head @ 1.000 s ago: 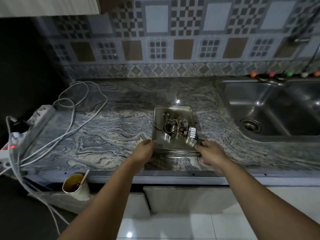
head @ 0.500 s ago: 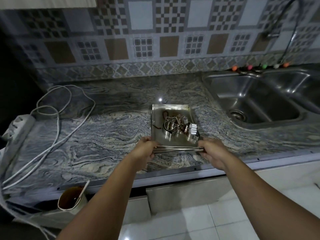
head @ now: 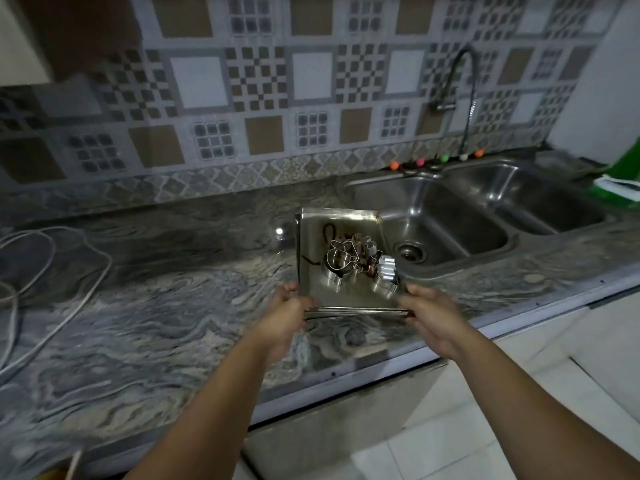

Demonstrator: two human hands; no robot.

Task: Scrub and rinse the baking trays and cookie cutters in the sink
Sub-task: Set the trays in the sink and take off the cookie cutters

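Head cam: stacked baking trays (head: 313, 251) gripped at near edge by both hands, over marble counter (head: 156, 306), just left of sink (head: 450, 230). Left hand (head: 285, 315) curled round near-left corner, thumb on top rim. Right hand (head: 427, 311) curled round near-right corner, fingers under. Can't tell if trays are lifted clear or touching counter. Cookie cutters (head: 360, 268) piled in top tray toward right side; fluted round one at near-right, bear-ish one mid. Brown smears on tray bottom. Double-basin sink w/ drain (head: 410, 252) in left basin, dry-looking. Gooseneck faucet (head: 464, 95) behind sink divider; colored knobs (head: 436, 160) along back rim. White cable (head: 59, 306) looped on counter at left. Green item (head: 623, 181) far right, partly cut off.
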